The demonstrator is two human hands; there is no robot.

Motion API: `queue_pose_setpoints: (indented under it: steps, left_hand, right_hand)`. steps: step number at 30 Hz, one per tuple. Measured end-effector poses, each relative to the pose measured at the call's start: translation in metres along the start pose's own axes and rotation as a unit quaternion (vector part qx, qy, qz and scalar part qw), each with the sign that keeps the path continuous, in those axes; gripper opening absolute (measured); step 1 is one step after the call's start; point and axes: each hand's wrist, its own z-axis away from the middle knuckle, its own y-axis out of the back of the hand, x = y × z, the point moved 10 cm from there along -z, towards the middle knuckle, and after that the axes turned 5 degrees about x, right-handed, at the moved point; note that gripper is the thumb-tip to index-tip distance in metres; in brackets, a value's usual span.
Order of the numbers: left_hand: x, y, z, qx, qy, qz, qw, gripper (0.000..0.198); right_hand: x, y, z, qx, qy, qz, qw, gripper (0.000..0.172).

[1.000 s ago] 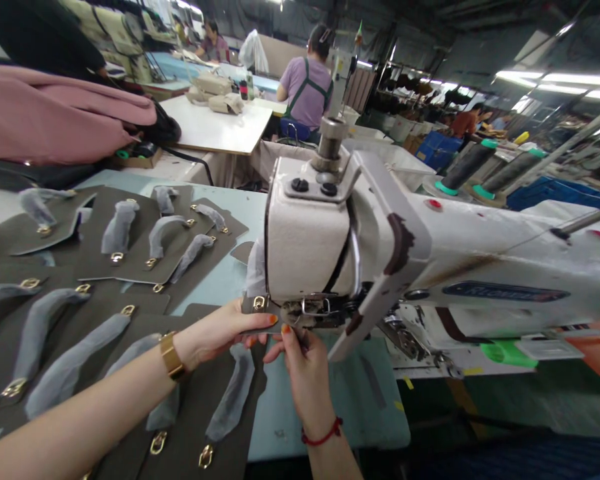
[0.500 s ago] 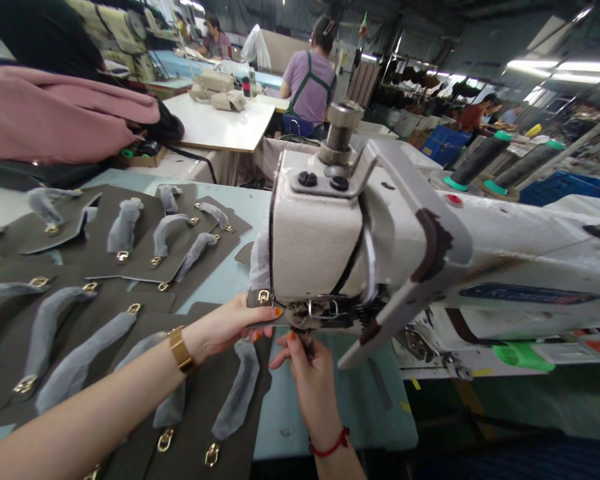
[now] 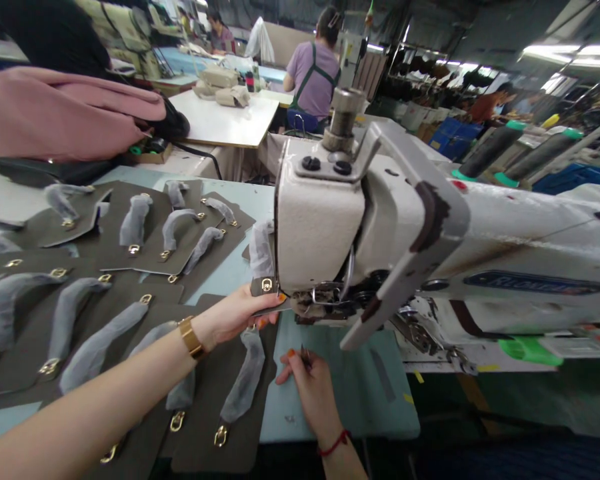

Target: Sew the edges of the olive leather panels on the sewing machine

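Observation:
My left hand (image 3: 247,308) grips the edge of a dark grey leather panel (image 3: 261,288) beside the sewing machine head (image 3: 325,220), thumb on top and fingers below. On that panel are a gold ring fitting (image 3: 267,285) and a handle wrapped in clear film (image 3: 261,248), partly hidden behind the machine. Lower and to the right, my right hand (image 3: 310,387) is closed over the pale blue table (image 3: 350,407), apart from the panel. A small dark tip shows between its thumb and fingers; I cannot make out what it is.
Several grey panels (image 3: 207,373) with film-wrapped handles overlap across the left of the table. Pink material (image 3: 65,113) lies behind them. Dark thread cones (image 3: 495,150) stand behind the machine arm. A person in a purple shirt (image 3: 313,77) sits farther back.
My right hand has drawn down, away from the panel and the needle area. The left hand keeps its hold on the panel. The view has shifted slightly.

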Motion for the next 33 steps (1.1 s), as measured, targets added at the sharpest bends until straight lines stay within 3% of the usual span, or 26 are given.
queue_pose_setpoints:
  steps: [2,8,15,20,25,30,33]
  left_hand:
    - [-0.001,-0.007,0.002,-0.037,-0.004,-0.024,0.999,0.012]
    - [-0.004,-0.011,0.011,-0.001,-0.019,0.002,1.000,0.022]
    - [-0.009,-0.020,0.036,0.103,-0.078,0.058,0.990,0.032]
    - [-0.029,-0.033,0.052,0.187,-0.073,0.148,0.968,0.031]
    - [-0.049,-0.054,0.060,0.224,-0.064,0.222,0.947,0.029]
    - [-0.047,-0.067,0.062,0.202,-0.075,0.213,0.953,0.031]
    - [-0.059,-0.074,0.075,0.126,-0.013,0.147,0.981,0.037]
  right_hand:
    - [0.001,0.000,0.000,-0.008,0.001,-0.004,1.000,0.045]
    - [0.001,0.001,0.001,-0.025,0.010,0.001,1.000,0.045]
    - [-0.001,0.002,0.002,-0.030,0.017,0.006,0.999,0.040]
    - [0.004,0.005,0.001,-0.017,0.015,-0.014,1.000,0.035]
    - [0.015,0.009,-0.003,0.001,0.020,-0.069,0.997,0.030]
    - [0.030,0.010,-0.007,0.018,0.008,-0.124,0.992,0.034]
    - [0.030,0.012,-0.007,0.024,0.016,-0.132,0.991,0.034]
